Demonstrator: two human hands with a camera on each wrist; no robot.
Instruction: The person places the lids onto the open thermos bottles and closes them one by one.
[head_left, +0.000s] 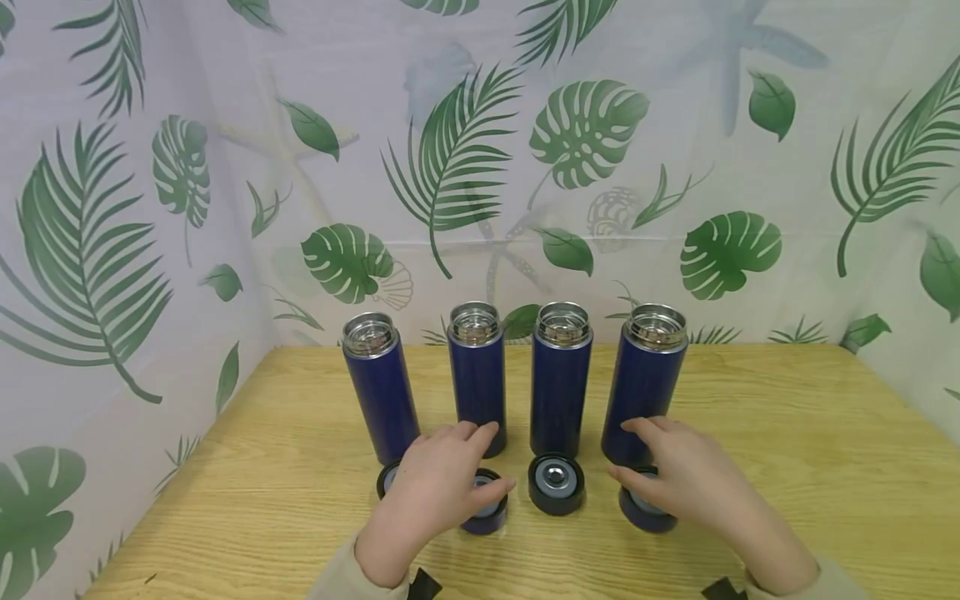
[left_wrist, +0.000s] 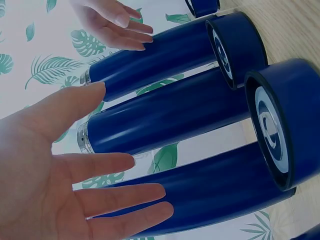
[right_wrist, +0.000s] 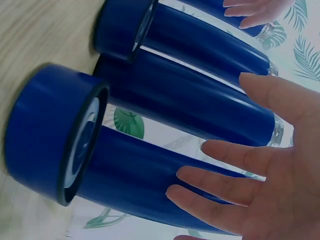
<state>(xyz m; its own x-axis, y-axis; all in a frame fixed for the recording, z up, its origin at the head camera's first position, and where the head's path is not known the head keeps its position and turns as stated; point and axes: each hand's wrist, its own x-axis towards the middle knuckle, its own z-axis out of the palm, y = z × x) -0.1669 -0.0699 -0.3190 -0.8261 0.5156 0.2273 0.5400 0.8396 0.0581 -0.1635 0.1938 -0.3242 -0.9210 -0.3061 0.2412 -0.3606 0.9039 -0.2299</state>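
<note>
1. Four navy insulated bottles point(head_left: 559, 392) stand uncapped in a row at the centre of the frame, their bare steel necks uppermost, on a wooden table point(head_left: 795, 433) before a leaf-print cloth point(head_left: 465, 267).
2. Four matching lids point(head_left: 556, 483) lie underside up in front of them, lower centre.
3. The left hand point(head_left: 431, 483), lower centre-left, has its fingers extended and thumb apart, holding nothing; it partly covers the two leftmost lids.
4. The right hand point(head_left: 690, 475), lower right of centre, is similarly spread and empty, near the rightmost bottle and lid.
5. The bottles look stiff, fairly weighty and perhaps slippery; mid-body seems the best hold. The lids look light and rigid, best pinched round their sides.
</note>
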